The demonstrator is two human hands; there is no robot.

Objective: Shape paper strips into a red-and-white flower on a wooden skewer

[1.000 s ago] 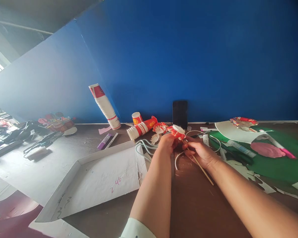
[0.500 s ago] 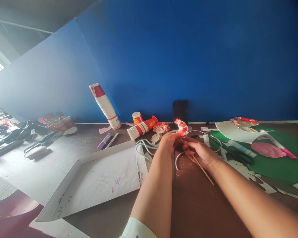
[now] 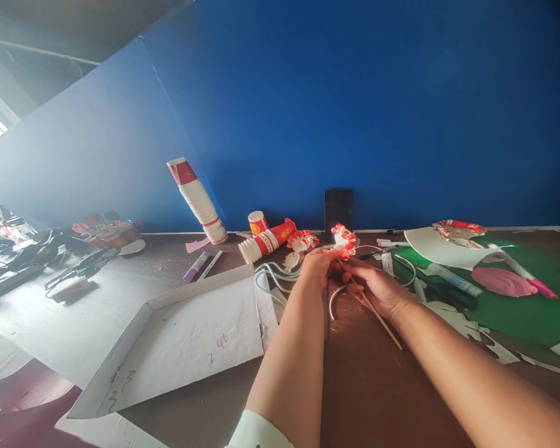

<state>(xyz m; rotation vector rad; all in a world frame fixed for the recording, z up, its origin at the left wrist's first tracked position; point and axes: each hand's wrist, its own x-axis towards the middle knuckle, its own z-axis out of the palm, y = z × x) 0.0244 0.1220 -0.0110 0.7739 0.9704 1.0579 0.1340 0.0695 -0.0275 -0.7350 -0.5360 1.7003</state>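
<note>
A red-and-white paper flower (image 3: 344, 241), with curled strips, tops a thin wooden stick (image 3: 383, 322). My left hand (image 3: 319, 264) is closed around the base of the flower, its fingertips partly hidden behind the hand. Just below, my right hand (image 3: 372, 285) grips the stick, which slants down toward the lower right. Both hands almost touch. Left of the flower lies another cut red-and-white paper piece (image 3: 301, 244) with splayed strips. Behind the flower a dark phone (image 3: 338, 211) leans on the blue wall.
A stack of paper cups (image 3: 198, 200) leans at the back left, near lying red cups (image 3: 268, 239). An open white cardboard box (image 3: 191, 339) fills the left front. Pale cable (image 3: 273, 274) runs beside it. Right, a green sheet (image 3: 532, 317) carries pens and paper scraps.
The flower head has turned on its stick, so its curled strips now face a different way. Both hands stay in nearly the same place.
</note>
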